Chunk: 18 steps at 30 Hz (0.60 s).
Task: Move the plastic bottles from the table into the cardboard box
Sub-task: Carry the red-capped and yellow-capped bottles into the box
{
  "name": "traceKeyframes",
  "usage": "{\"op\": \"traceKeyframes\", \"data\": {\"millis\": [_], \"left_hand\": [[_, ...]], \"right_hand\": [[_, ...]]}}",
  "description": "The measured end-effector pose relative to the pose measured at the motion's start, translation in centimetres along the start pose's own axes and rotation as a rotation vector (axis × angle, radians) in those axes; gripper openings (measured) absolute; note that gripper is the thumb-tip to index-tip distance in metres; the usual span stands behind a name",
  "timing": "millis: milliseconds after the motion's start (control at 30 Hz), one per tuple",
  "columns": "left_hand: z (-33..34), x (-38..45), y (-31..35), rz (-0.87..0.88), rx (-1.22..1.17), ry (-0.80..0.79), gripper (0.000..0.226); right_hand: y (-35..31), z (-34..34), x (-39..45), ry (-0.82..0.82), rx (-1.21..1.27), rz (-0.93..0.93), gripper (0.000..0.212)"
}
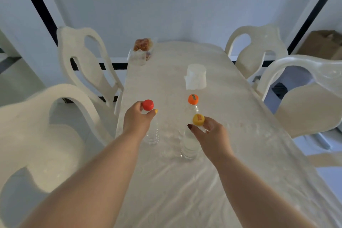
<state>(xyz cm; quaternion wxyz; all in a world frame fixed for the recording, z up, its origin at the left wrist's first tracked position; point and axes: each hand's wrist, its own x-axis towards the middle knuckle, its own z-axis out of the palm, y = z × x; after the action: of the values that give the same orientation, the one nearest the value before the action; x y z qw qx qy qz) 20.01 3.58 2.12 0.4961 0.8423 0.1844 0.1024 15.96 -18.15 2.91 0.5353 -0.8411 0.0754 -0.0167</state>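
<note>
Red-capped bottle (152,131) in left hand (137,118); yellow-capped bottle (190,144) in right hand (211,135).

We see through one wide-angle head camera, looking forward and down along the worktop (185,181); near, both forearms reach in from the bottom edge.

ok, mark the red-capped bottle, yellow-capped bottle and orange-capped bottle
red-capped bottle (148,104), head view, on its cap
yellow-capped bottle (198,119), head view, on its cap
orange-capped bottle (193,99), head view, on its cap
</note>
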Motion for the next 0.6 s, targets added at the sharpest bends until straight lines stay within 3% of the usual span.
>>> {"op": "traceKeyframes", "data": {"millis": [200, 400, 600], "left_hand": [[-0.4, -1.7, 0.0, 0.053, -0.096, -0.007, 0.023], [-1.7, -4.5, 2.9, 0.270, -0.106, -0.046, 0.018], [-2.4, -8.4, 8.8, 0.458, -0.121, -0.264, 0.021]], "right_hand": [[-0.3, -0.9, -1.1, -0.013, 0.105, 0.008, 0.014], [-1.1, -4.0, -2.9, 0.016, 0.110, -0.055, 0.012], [-2.5, -10.7, -6.8, 0.103, 0.118, -0.091, 0.011]]}}
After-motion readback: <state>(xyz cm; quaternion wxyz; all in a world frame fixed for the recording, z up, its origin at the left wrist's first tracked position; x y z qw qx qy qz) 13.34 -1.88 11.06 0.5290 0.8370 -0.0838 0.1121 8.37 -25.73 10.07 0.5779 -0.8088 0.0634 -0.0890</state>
